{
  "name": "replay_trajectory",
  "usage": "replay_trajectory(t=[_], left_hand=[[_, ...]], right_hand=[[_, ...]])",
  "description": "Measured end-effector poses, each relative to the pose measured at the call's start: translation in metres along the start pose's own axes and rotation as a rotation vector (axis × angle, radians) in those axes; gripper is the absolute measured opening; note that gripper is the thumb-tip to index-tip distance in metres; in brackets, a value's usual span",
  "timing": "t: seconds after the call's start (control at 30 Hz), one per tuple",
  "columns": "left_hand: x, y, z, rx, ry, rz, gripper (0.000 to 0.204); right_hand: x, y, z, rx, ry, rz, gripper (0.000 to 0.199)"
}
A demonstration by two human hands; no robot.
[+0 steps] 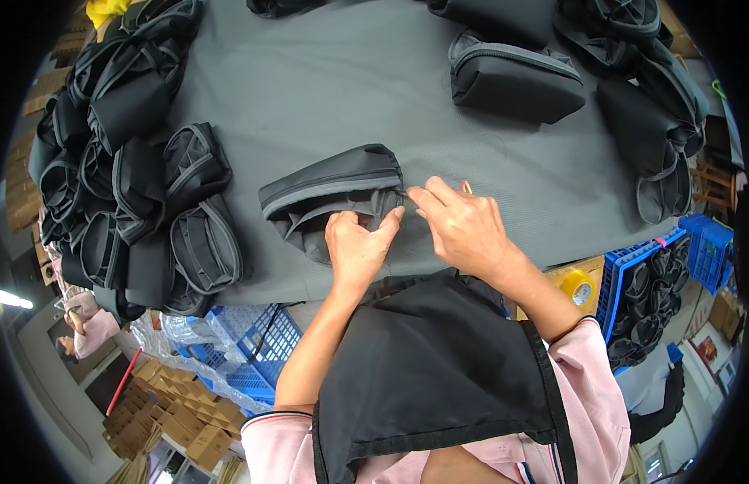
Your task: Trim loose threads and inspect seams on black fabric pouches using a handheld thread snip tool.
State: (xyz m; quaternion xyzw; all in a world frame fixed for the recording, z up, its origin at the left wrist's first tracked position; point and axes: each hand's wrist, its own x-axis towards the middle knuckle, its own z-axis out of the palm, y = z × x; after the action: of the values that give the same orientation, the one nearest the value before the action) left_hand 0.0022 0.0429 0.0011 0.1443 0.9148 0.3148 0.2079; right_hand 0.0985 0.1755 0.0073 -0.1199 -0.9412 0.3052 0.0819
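A black zippered pouch lies on the grey cloth-covered table with its mouth open toward me. My left hand is closed on the pouch's right end, thumb up at the rim and fingers partly hidden inside. At that same corner, my right hand pinches a small slim tool. Only its orange end and a dark tip by the pouch's edge show, so its kind stays unclear. The tip seems to touch the corner near the zipper's end.
Many similar black pouches are heaped along the left edge. Another pouch stands at the upper right, by a further pile. Below the table are blue crates, a yellow tape roll and cardboard boxes. A person is far left.
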Motion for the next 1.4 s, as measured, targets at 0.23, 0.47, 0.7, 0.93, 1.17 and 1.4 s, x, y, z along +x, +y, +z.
replay_trajectory(t=[0.23, 0.47, 0.7, 0.93, 1.17, 1.4], left_hand=[[0.002, -0.002, -0.002, 0.001, -0.019, -0.020, 0.048], [0.013, -0.014, -0.007, -0.020, -0.101, -0.005, 0.053], [0.034, -0.010, -0.021, -0.188, -0.242, -0.091, 0.055], [0.034, -0.003, -0.026, -0.127, -0.289, -0.118, 0.057], [0.034, -0.001, -0.024, -0.138, -0.292, -0.103, 0.049], [0.035, 0.007, -0.033, -0.156, -0.302, -0.084, 0.050]], right_hand=[[-0.008, -0.003, -0.002, 0.107, 0.137, 0.059, 0.026], [-0.010, 0.006, 0.006, 0.434, 0.144, 0.146, 0.023], [-0.022, 0.001, 0.007, 0.701, 0.092, 0.267, 0.020], [-0.017, -0.008, 0.009, 0.640, -0.005, 0.186, 0.023], [-0.013, -0.009, 0.013, 0.400, 0.141, -0.026, 0.026], [-0.023, -0.011, 0.014, 0.470, 0.221, -0.001, 0.026]])
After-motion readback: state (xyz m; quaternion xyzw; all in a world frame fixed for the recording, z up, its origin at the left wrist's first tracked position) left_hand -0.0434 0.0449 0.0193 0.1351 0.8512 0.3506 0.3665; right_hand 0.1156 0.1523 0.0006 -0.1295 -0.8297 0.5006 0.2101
